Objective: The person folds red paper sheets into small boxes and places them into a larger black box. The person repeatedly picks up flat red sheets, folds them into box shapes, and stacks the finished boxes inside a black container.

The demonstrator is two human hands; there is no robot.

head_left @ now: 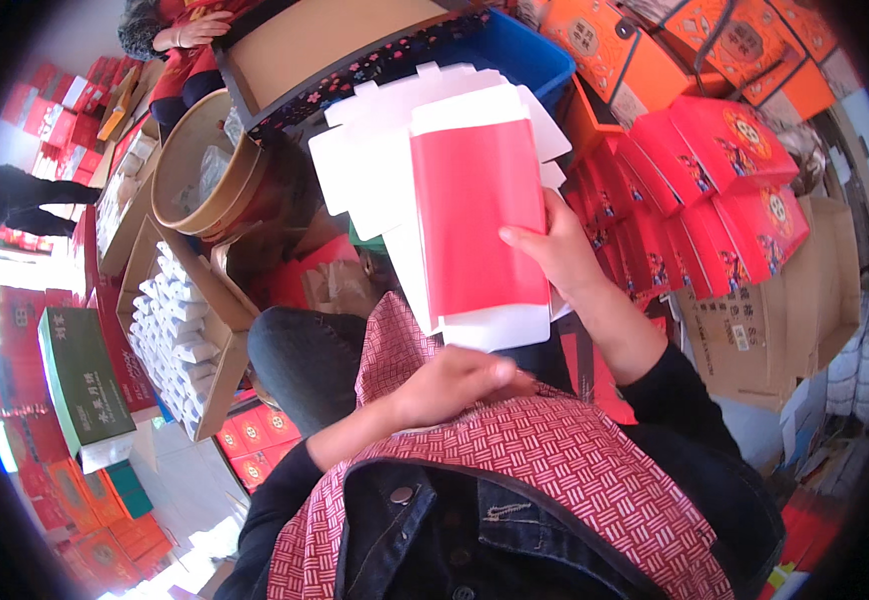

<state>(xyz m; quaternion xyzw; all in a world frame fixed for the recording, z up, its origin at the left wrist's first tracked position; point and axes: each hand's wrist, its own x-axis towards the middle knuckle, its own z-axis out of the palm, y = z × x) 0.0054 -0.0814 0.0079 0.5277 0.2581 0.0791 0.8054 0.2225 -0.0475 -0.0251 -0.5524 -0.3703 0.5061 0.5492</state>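
Note:
A flat red carton (475,215) with white end flaps is tilted up in front of me. My right hand (558,250) grips its right edge, thumb on the red face and fingers behind it. Behind the carton fan out white unfolded carton sheets (365,155) with cut tabs; whether they are joined to it I cannot tell. My left hand (450,388) hovers just below the carton's lower white flap, over my red patterned apron (515,450). Its fingers point right, slightly bent, with nothing seen in them.
Red gift boxes (700,200) are stacked at right, near orange boxes (605,50) and a brown cardboard box (765,310). At left stand a cardboard box of white wrapped pieces (217,385), a round tub (245,190) and a green box (85,375). Another person's hand (202,30) shows at top.

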